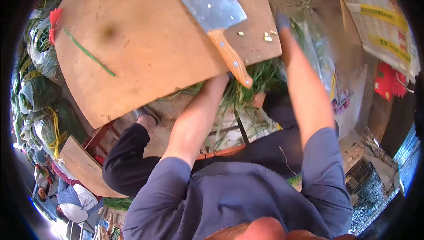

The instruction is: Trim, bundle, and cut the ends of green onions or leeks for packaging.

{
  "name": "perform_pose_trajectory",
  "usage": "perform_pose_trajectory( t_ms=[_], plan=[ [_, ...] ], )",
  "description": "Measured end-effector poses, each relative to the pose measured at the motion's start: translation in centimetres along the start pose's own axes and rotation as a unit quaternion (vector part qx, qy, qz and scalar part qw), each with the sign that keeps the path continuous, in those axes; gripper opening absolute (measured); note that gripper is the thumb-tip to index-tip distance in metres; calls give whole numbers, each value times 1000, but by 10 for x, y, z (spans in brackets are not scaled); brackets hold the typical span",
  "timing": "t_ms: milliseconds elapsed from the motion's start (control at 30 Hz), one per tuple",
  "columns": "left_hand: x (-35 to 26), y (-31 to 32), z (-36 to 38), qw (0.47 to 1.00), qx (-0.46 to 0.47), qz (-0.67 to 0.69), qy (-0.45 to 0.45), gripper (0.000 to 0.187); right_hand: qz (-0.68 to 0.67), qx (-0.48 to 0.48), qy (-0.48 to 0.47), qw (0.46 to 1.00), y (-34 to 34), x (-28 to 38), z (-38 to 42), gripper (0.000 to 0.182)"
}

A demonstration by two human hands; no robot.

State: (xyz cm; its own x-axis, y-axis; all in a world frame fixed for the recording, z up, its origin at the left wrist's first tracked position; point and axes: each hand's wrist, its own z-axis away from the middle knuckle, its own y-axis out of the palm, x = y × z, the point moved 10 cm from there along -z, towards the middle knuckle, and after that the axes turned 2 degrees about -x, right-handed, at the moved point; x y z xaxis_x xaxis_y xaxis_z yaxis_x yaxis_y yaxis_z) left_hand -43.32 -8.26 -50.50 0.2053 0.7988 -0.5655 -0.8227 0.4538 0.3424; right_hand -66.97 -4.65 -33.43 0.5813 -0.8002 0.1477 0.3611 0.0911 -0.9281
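A cleaver [214, 4] with a wooden handle lies on the wooden tabletop [137, 46], its handle jutting over the near edge. Small pale cut pieces [267, 39] are scattered on and around its blade. My left forearm reaches beneath the near edge, beside long green leafy stalks [260, 74], and the tabletop hides that hand. Past the right edge of the tabletop, my right hand [282, 21] looks dark and blurred, near a clear plastic bag [324, 57]; its fingers cannot be made out. One long green leaf [88, 52] rests on the left part of the tabletop.
Red ties [54, 24] hang at the tabletop's left edge. Bagged greens [39, 92] are piled along the left. A white woven sack [380, 24] stands at the right. Other people [73, 200] are at the lower left, near another wooden board [81, 167].
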Motion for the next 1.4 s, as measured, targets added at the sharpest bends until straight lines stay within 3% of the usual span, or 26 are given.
perform_pose_trajectory(
  t_ms=[100, 200, 300, 333, 433, 467, 533, 567, 600, 633, 667, 700, 767, 833, 900, 967, 1033, 1100, 1133, 1167, 1233, 1267, 1300, 1367, 1400],
  plan=[
    [-25, 60, -3, 997, 64, 19, 32, 85, 1, 59, 21, 998, -28, -32, -12, 46],
    [-33, 85, 0, 993, 100, 24, 49, 80, -202, -39, -29, 978, -56, -43, 26, 45],
    [-45, 100, 9, 988, 141, 27, 63, 74, -77, -25, -67, 994, -50, -68, 67, 47],
    [-44, 100, 13, 985, 157, 30, 67, 73, -82, -11, -95, 992, -65, -63, 90, 49],
    [-26, 63, 33, 954, 279, 74, 82, 68, -200, 97, -43, 974, -84, -87, 139, 48],
    [-22, 50, 72, 950, 298, 96, 15, 60, -186, 21, -97, 978, -116, -90, 166, 45],
    [3, -22, 94, 970, 234, -65, -22, 58, -385, -13, 26, 922, -134, -137, 221, 43],
    [-2, -42, 127, 981, 138, -104, -84, 54, -482, -45, 77, 872, -142, -162, 250, 42],
    [17, -89, 126, 976, 93, -150, -124, 64, -550, -101, 106, 822, -145, -187, 282, 35],
    [27, -143, 129, 956, -9, -248, -155, 61, -558, -103, 137, 812, -142, -203, 320, 35],
    [21, -176, 138, 920, -33, -361, -148, 58, -570, -104, 165, 798, -136, -213, 358, 35],
    [7, -198, 142, 872, -60, -467, -132, 56, -584, -104, 188, 783, -128, -218, 390, 34],
    [-14, -215, 141, 868, -42, -487, -83, 47, -547, 41, 265, 793, -76, -205, 445, 37],
    [-50, -188, 158, 873, -25, -487, -9, 39, -517, 162, 268, 796, 5, -196, 479, 40],
    [-123, -100, 234, 879, -12, -470, 84, 33, -428, 45, 256, 865, 63, -227, 480, 47],
    [-184, -6, 322, 901, 43, -339, 268, 29, -539, -57, 290, 789, 78, -240, 488, 55],
    [-204, 99, 430, 854, 62, -353, 378, 34, -790, -116, 322, 508, 88, -224, 477, 65],
    [-167, 178, 463, 811, 160, -458, 326, 50, -889, -47, 203, 409, 56, -179, 446, 74],
    [-148, 229, 483, 644, 217, -580, 450, 60, -923, -37, 127, 362, 26, -163, 430, 72],
    [-114, 270, 496, 439, 262, -668, 541, 69, -949, -26, 55, 310, -7, -147, 418, 69],
    [-53, 295, 450, 377, 249, -763, 463, 77, -951, -104, 46, 287, -49, -136, 391, 58],
    [-44, 300, 421, 422, 238, -735, 475, 69, -833, -214, 7, 510, -99, -143, 401, 52],
    [-34, 303, 382, 467, 227, -704, 485, 61, -649, -305, -27, 696, -148, -142, 413, 47],
    [-29, 260, 216, 717, 188, -612, 276, 46, -467, -401, -89, 783, -188, -128, 424, 38],
    [-48, 296, 292, 883, 304, -288, 213, 33, -525, -421, -107, 732, -201, -134, 446, 36]
  ],
)
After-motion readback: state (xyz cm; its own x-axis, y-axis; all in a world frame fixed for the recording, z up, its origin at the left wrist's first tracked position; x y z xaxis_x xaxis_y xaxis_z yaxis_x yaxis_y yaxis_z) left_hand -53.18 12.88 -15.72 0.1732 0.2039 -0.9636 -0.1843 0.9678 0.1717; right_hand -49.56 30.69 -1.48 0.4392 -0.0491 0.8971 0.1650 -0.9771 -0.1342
